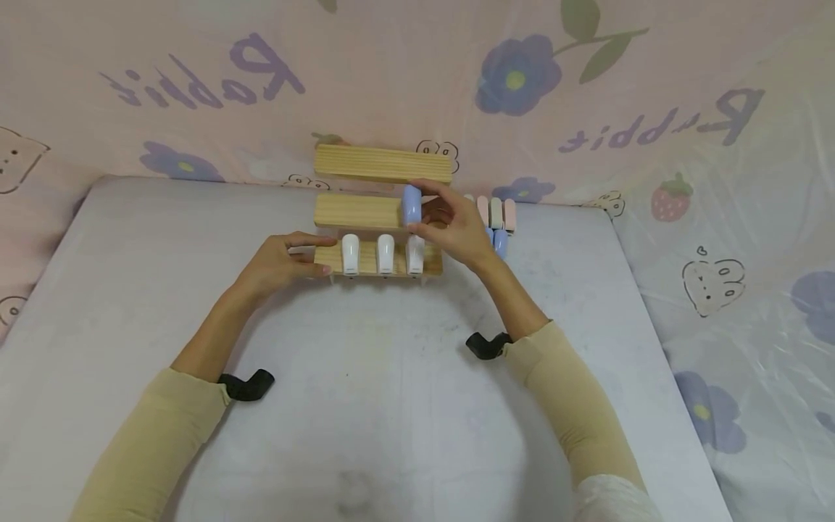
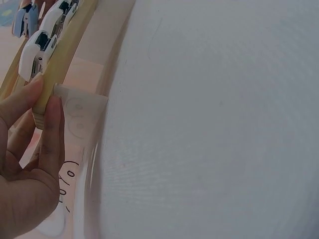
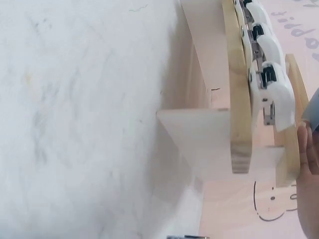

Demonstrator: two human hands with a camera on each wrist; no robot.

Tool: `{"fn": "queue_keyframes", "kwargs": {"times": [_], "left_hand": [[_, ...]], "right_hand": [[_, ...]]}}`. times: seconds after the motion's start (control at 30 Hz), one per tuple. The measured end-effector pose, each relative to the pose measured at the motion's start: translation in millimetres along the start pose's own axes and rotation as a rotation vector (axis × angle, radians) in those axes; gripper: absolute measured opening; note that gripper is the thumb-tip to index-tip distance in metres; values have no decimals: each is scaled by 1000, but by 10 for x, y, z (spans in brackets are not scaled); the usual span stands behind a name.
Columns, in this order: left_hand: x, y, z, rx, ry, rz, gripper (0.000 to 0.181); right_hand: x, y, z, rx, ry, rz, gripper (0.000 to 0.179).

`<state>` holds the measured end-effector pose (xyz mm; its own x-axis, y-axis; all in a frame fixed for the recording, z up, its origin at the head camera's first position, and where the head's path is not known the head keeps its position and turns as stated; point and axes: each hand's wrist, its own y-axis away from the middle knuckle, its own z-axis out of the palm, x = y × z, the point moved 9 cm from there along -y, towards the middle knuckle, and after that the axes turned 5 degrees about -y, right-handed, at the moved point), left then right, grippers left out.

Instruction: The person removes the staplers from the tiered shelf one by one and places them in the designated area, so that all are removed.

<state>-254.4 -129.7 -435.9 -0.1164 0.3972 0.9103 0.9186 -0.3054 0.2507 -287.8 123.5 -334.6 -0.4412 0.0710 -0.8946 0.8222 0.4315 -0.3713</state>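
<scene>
A three-step wooden rack has a front board (image 1: 367,255), a middle board (image 1: 355,210) and a back board (image 1: 381,162). Three white staplers (image 1: 385,254) stand in a row along the front board. My left hand (image 1: 277,264) pinches that board's left end between thumb and fingers; the left wrist view shows the grip beside a white stapler (image 2: 34,55). At the right end of the middle board, my right hand (image 1: 457,221) holds a blue stapler (image 1: 412,206) upright between thumb and fingers. Only a corner of this blue stapler (image 3: 312,112) shows in the right wrist view.
Right of the rack, partly behind my right hand, are several more staplers: pink ones (image 1: 509,214), a pale green one (image 1: 496,213) and blue ones (image 1: 500,243). White supports (image 3: 199,139) hold up the boards. A printed curtain (image 1: 391,87) hangs behind the white table (image 1: 365,406).
</scene>
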Motion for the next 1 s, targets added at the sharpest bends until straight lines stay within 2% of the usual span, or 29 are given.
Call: {"fn": "queue_keyframes", "kwargs": {"times": [0.13,0.3,0.57,0.8,1.0], "left_hand": [[0,5,-2,9,-3,-4,61],[18,17,-19,20,-10,-1,61],[18,28,-5,17,-23,-3,61],[11,30,-7,19,-40,2,59],[23,25,-13,25,-56,10,59]], "right_hand": [[-15,33,-68,21,38,-18,62],[-39,79,-122,27,58,7,62],[-271,174,-185,33,85,28,58],[-252,251,-291,48,45,38,57],[-248,319,-415,51,88,30,58]]}}
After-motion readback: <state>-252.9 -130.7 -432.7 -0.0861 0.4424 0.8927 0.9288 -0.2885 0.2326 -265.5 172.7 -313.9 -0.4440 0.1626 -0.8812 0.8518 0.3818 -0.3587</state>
